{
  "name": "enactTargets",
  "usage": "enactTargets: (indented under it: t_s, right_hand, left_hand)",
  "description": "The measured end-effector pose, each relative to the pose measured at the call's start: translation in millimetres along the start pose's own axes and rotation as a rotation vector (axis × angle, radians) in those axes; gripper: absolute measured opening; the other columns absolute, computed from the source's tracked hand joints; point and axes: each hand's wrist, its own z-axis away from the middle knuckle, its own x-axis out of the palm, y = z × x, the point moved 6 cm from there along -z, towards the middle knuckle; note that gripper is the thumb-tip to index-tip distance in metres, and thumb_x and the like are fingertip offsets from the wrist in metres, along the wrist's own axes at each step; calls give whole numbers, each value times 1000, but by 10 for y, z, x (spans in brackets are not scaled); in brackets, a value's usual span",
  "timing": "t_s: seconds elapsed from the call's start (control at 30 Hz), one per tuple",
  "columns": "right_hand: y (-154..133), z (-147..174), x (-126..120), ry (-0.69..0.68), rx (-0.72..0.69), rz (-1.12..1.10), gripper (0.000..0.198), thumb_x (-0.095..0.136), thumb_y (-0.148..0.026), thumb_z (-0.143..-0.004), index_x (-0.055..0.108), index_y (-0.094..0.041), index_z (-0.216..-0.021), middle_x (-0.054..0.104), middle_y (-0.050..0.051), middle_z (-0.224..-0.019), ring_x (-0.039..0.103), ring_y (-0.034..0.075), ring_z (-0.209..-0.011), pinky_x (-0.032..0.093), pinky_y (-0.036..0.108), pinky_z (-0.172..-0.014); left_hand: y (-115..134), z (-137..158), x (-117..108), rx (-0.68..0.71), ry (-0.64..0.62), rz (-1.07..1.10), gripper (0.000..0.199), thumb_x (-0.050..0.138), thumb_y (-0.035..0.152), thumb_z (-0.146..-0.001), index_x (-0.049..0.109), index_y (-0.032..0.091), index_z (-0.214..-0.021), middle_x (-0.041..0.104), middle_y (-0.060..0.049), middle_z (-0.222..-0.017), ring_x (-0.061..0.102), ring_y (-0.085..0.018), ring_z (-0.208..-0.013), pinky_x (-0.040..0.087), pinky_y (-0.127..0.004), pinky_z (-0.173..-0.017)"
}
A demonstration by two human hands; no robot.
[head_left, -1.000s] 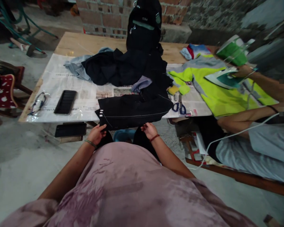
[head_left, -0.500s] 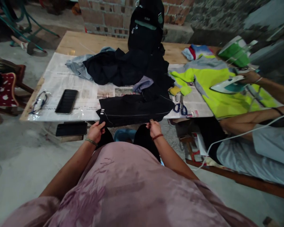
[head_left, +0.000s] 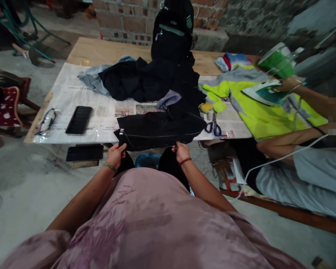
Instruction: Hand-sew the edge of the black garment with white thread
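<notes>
A black garment (head_left: 156,127) lies along the table's near edge, a pale line running along it and a small white striped tag at its left corner. My left hand (head_left: 115,154) pinches that near left corner between thumb and fingers. Farther right, my right hand (head_left: 181,151) is closed on the garment's front edge, which hangs a little over the table. The garment's far part joins a heap of dark cloth (head_left: 140,78). A bit of greyish purple fabric (head_left: 169,99) shows beside it. Dark blue scissors (head_left: 213,127) rest just right of the garment.
A phone (head_left: 78,120) and glasses (head_left: 47,121) lie on the left of the newspaper-covered table. At the back stands a black backpack (head_left: 173,33). On the right, a co-worker's hand holds an iron (head_left: 264,92) on a yellow-and-grey garment (head_left: 249,112). Another phone (head_left: 84,152) sits below the table edge.
The co-worker's iron has slid left and away from me over the yellow garment. My hands and the black garment have hardly moved; my left hand is slightly farther right.
</notes>
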Motion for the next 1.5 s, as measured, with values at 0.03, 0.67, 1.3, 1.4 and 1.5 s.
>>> enactTargets:
  t_s: [0.03,0.67,1.3,1.4,1.5]
  right_hand:
    - [-5,7,2,-5,3,9,22,56,-20,-76,44,-17,-58,52,-5,-39,46,6,-30,33,15,-31]
    - [-449,131,414,-340,343,-373,23,35,-20,-85,54,-16,-72,62,1,-58,53,9,-45,43,22,-47]
    - [-423,336,508,-451,84,-258,16,47,-31,-82,57,-19,-87,66,1,-80,62,11,-61,48,24,-54]
    - [-543,430,636,-437,-299,4,17,58,-26,-74,57,-21,-90,63,2,-92,62,14,-83,49,27,-71]
    - [-658,535,869,-479,-733,411,24,59,-24,-71,58,-23,-95,59,4,-107,51,18,-108,38,35,-95]
  left_hand:
    - [-10,17,5,-21,-17,-7,27,71,26,-52,49,14,-63,45,6,-52,38,-3,-37,25,-16,-32]
    - [450,-245,216,-361,-27,391,10,49,5,-70,54,13,-74,60,-5,-77,45,-3,-44,35,-16,-41]
    - [258,-236,156,-269,-23,281,12,55,11,-69,45,16,-67,62,0,-69,50,-6,-44,37,-17,-42]
    - [270,-241,166,-280,-22,287,11,53,10,-69,45,16,-67,62,-1,-70,49,-6,-43,35,-17,-40]
    - [288,-228,182,-293,-24,291,10,52,10,-69,45,16,-66,63,-1,-70,49,-6,-43,34,-17,-40]
